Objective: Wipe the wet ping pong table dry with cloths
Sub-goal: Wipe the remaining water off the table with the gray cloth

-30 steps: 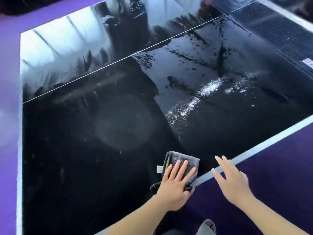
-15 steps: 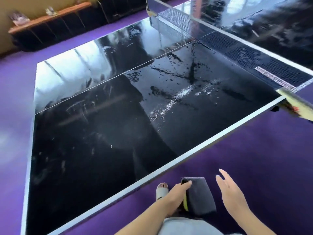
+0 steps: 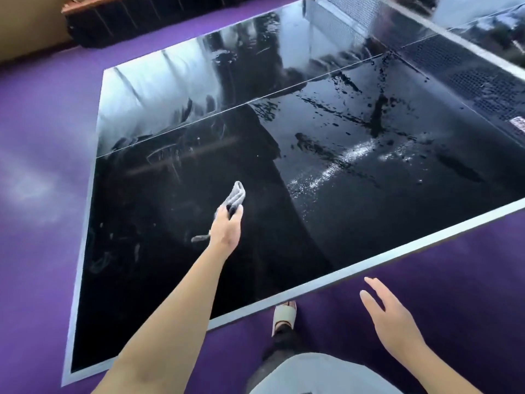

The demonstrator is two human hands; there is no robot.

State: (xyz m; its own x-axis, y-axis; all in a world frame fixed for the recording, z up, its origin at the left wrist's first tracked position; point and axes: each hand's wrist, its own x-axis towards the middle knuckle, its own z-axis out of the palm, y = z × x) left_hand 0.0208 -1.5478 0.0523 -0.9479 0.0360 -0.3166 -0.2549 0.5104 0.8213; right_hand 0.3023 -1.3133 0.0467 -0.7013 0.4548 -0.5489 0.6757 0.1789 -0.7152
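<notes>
- Our left hand (image 3: 227,228) reaches out over the black surface (image 3: 159,280), fingers curled round a bunched grey cloth (image 3: 235,197).
- The cloth sticks up from the fist; whether it touches the surface we cannot tell.
- Our right hand (image 3: 390,314) hovers open beside the near edge, over the purple floor (image 3: 468,294), fingers spread, holding nothing.
- Water drops and streaks glisten on the right part of the surface, toward the net (image 3: 468,69).
- One sandalled foot (image 3: 284,317) shows below the edge.
</notes>
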